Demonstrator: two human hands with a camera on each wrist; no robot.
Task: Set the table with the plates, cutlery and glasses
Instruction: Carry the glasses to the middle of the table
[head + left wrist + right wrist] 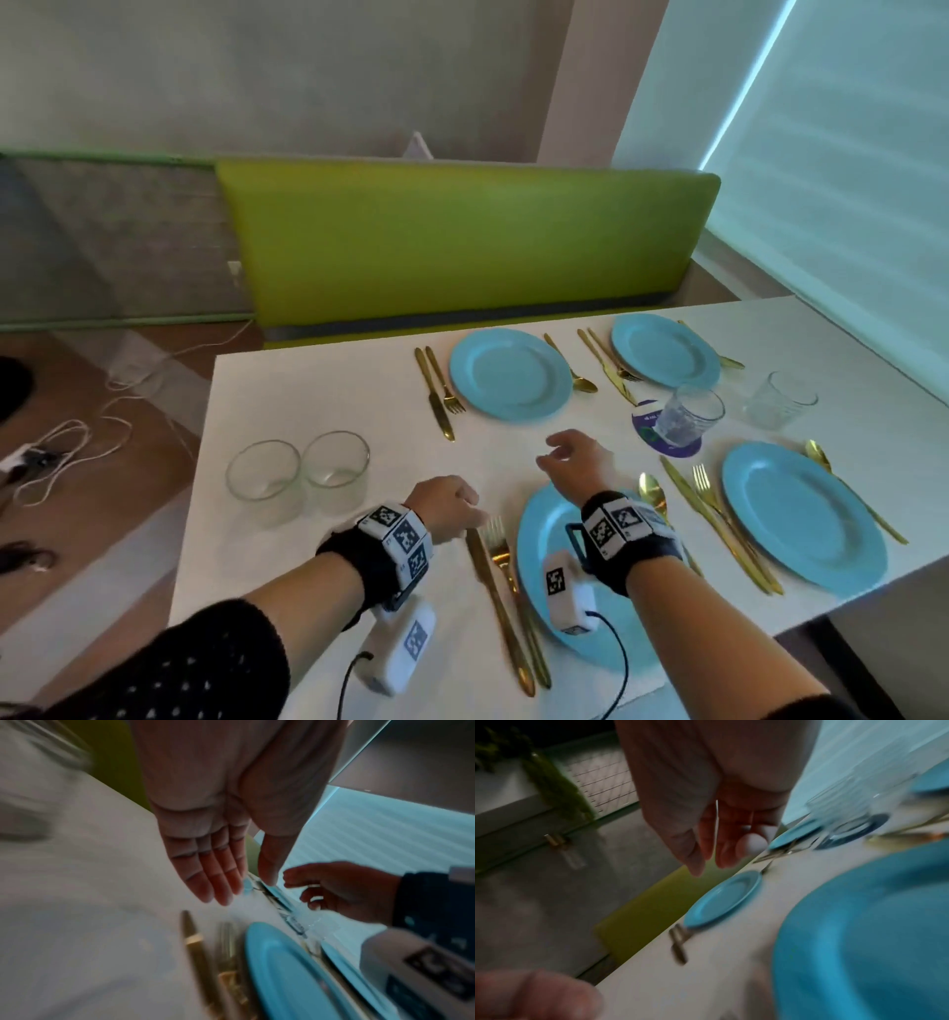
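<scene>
1. A white table (328, 534) carries four blue plates, each flanked by gold cutlery; the near plate (539, 545) lies under the person's right wrist, with a gold knife (495, 596) and gold fork (500, 539) touching side by side on its left
2. The left hand (452, 506) hovers just above the knife and fork tips; the left wrist view shows its fingers straight and slack, holding nothing
3. The right hand (575, 462) hangs above the table beyond the near plate, fingers loosely curled and empty
4. Four glasses are out: two smooth clear tumblers (298, 470) stand touching near the table's left edge, a patterned glass (688, 416) sits on a dark round coaster (652, 437), and another patterned glass (780, 401) stands to its right
5. The plates and cutlery look placed, so the step in hand is probably sharing out the glasses, one per setting
6. To do it well, I would take one tumbler low around its wall with the left hand, lift it straight up so it does not knock its neighbour, and set it beyond the near plate, clear of the cutlery
7. Both wrist views are blurred, so finer detail of the glasses cannot be told
</scene>
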